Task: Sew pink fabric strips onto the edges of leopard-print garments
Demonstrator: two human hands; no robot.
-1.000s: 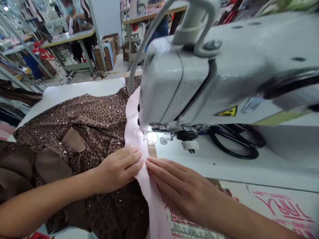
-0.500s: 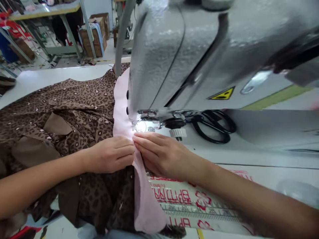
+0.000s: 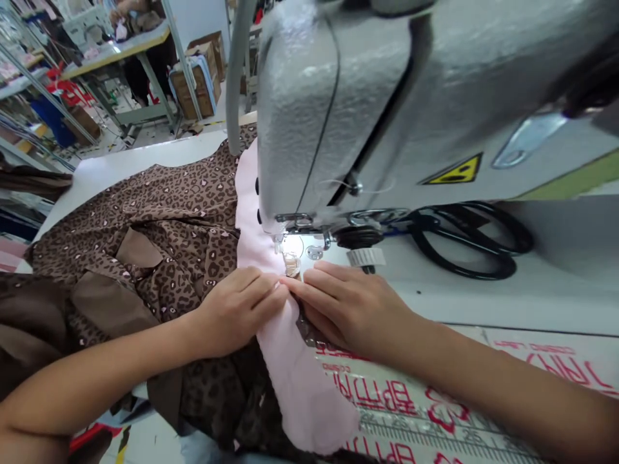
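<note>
A leopard-print garment [image 3: 184, 193] in brown spreads over the machine table, with a pale pink fabric strip [image 3: 309, 380] along its right edge. The strip runs up beneath the head of a sewing machine [image 3: 300, 122], beside the lit needle area [image 3: 293, 248]. My left hand [image 3: 242, 309] is closed on the pink strip just in front of the presser foot. Fingers of my right hand [image 3: 343, 303] pinch the strip's edge from the right, their tips touching my left fingertips. The fabric under both hands is partly hidden.
Black-handled scissors [image 3: 464, 238] lie behind the needle area on the right. A clear ruler [image 3: 425, 432] and red-printed plastic [image 3: 387, 386] cover the front of the table. Beyond stand another worktable [image 3: 116, 55], where a person is partly visible, and cardboard boxes [image 3: 193, 84].
Both hands have drawn slightly back from the needle and still hold the strip. Its lower end has shifted right. The camera view has turned a little.
</note>
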